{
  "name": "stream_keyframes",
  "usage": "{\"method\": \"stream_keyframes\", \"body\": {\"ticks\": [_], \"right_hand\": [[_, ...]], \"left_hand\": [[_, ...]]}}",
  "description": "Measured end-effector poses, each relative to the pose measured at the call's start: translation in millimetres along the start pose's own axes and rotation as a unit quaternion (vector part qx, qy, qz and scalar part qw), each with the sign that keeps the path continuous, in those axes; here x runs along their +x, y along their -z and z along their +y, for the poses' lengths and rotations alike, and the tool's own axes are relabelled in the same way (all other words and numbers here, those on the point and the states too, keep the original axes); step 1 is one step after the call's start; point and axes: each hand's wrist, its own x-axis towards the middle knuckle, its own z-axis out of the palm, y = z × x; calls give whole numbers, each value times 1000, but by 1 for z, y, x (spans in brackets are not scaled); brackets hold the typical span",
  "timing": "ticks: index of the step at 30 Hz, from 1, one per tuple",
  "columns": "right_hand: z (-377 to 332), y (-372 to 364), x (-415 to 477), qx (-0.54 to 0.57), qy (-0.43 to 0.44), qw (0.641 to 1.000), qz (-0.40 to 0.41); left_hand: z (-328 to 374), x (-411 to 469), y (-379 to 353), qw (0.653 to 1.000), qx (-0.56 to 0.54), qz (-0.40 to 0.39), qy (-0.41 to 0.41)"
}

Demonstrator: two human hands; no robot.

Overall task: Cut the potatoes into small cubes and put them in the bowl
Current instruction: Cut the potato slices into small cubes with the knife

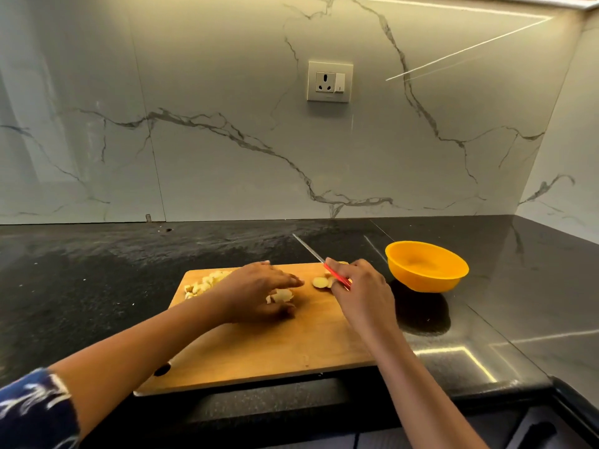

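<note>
Warm dim light from a light strip [551, 1] above the wall socket [330, 82], streak reflections on the backsplash [227, 173] right of it, glare on the black countertop [505, 319] below-right, edges bowed, slightly soft

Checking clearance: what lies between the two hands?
Head view: one potato slice on bare board, between the left hand and the right hand holding the knife.
</note>
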Motion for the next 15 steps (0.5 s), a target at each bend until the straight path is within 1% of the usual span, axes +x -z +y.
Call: {"method": "stream_keyframes", "body": {"ticks": [2, 4, 6, 7, 8, 11, 13, 15], "right_hand": [[2, -7, 6, 28, -27, 999, -11], [5, -11, 4, 30, -37, 999, -24], [10, -11, 3, 22, -30, 999, -21], [11, -11, 2, 21, -27, 999, -21], [13, -11, 1, 20, -26, 999, -22], [13, -10, -1, 24, -24, 999, -16], [12, -10, -1, 29, -19, 999, -10], [11, -10, -2, 34, -18, 999, -8]], "left_hand": [[1, 11, -4, 999, 18, -34, 5], [-3, 17, -2, 998, 42, -32, 14], [-12, 15, 2, 995, 88, -23, 29], [-18, 12, 4, 995, 93, -14, 41], [-24, 8, 6, 995, 87, 0, 56], [-34, -11, 16, 993, 21, 57, 100], [-36, -20, 23, 991, 1, 88, 104], [-37, -23, 28, 989, -7, 102, 105]]}}
